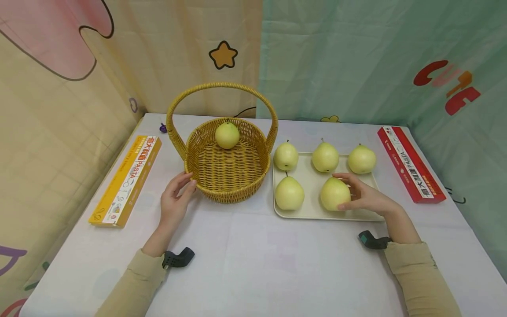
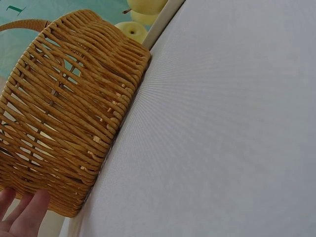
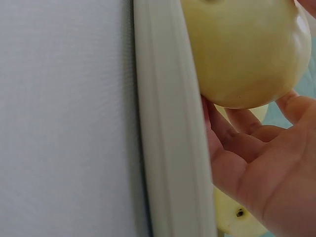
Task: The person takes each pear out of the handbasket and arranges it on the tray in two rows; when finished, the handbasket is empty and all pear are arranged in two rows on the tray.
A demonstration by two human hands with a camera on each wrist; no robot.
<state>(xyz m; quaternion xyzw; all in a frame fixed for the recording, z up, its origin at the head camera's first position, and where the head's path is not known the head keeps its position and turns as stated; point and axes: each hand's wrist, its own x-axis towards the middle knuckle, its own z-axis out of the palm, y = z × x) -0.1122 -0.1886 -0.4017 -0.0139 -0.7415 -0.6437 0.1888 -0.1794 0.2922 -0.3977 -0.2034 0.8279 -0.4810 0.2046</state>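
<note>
My right hand [image 1: 366, 196] grips a pale yellow-green pear [image 1: 334, 194], thumb on the near side and fingers around the far side. That pear is at the front of a cream tray [image 1: 313, 215]; whether it touches the tray is unclear. Two pears, a left one [image 1: 286, 156] and a middle one [image 1: 325, 156], stand along the tray's back, with another pear [image 1: 361, 159] at back right and one [image 1: 289, 193] at front left. The fingertips of my left hand [image 1: 174, 202] touch the left side of a wicker basket [image 1: 233, 193]. Inside the basket is one pear [image 1: 227, 135].
A yellow pasta box [image 1: 126, 180] lies left of the basket. On the far right lies a red pasta box [image 1: 412, 165]. The basket's tall handle [image 1: 223, 85] arches over it. A small purple object [image 1: 163, 128] sits at the back left; printed curtains [image 1: 336, 66] hang behind the table.
</note>
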